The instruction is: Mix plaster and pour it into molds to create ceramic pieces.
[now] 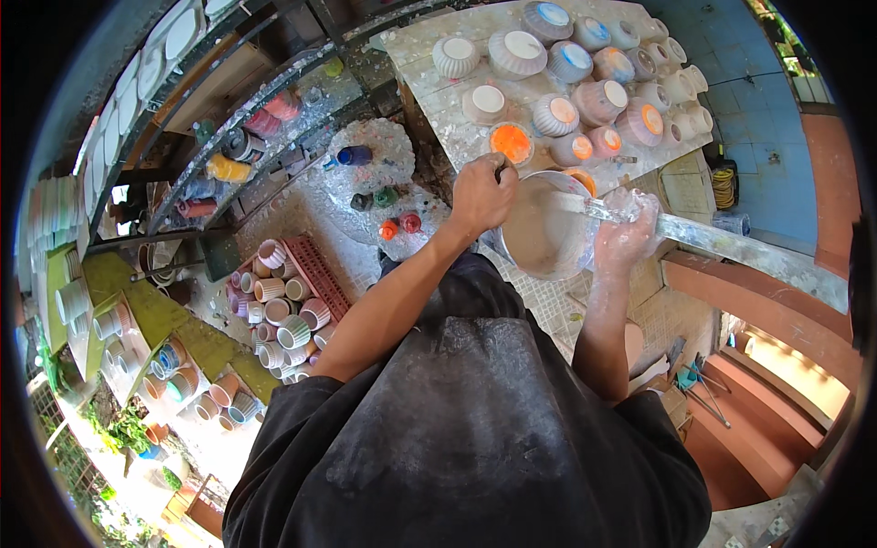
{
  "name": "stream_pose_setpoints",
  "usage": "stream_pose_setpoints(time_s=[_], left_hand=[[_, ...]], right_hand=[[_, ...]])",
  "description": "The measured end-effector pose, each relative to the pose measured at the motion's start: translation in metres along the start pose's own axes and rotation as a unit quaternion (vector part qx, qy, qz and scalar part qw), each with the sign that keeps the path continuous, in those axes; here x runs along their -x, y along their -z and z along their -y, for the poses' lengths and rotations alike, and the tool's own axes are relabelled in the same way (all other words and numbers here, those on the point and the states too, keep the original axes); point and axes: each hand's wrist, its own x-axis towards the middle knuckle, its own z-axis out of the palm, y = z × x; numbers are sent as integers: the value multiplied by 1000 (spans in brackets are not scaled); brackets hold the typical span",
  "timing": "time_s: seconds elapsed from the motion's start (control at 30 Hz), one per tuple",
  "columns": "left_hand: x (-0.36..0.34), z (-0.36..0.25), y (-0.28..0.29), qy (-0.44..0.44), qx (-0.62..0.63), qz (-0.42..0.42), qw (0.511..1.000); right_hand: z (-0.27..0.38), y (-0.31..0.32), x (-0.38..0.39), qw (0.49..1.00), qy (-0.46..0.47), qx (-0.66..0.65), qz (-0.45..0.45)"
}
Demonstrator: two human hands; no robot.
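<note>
A round bucket (548,242) of thick beige liquid stands in front of me, its pale rim smeared and spattered. My right hand (627,226), coated in white residue, grips a long flat stick (754,254) caked in white. One end of the stick reaches over the bucket's opening; the other extends far to the right. My left hand (484,194) is closed in a fist against the bucket's left rim. A small dark bit shows by its thumb, but what the fingers hold is hidden. An orange-topped pot (510,142) sits just beyond this hand.
Ribbed pots (603,100) crowd the table (425,55) ahead. Paint bottles (385,196) stand on a spattered surface to the left. A red crate (315,279) lies beside many small pots (274,310). Shelving (265,91) rises at far left; an orange-brown ledge (758,315) runs at right.
</note>
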Motion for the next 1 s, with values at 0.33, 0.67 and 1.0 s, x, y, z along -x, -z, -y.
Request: stream_pose_setpoints(time_s=[0.33, 0.67, 1.0], left_hand=[[-1, -1, 0, 10, 12, 1, 1000], [-1, -3, 0, 13, 14, 10, 1000], [-1, -3, 0, 13, 9, -4, 1000]], right_hand=[[-36, 13, 30, 966, -171, -27, 192], [9, 14, -5, 934, -14, 239, 264], [-36, 22, 23, 903, -141, -78, 398]])
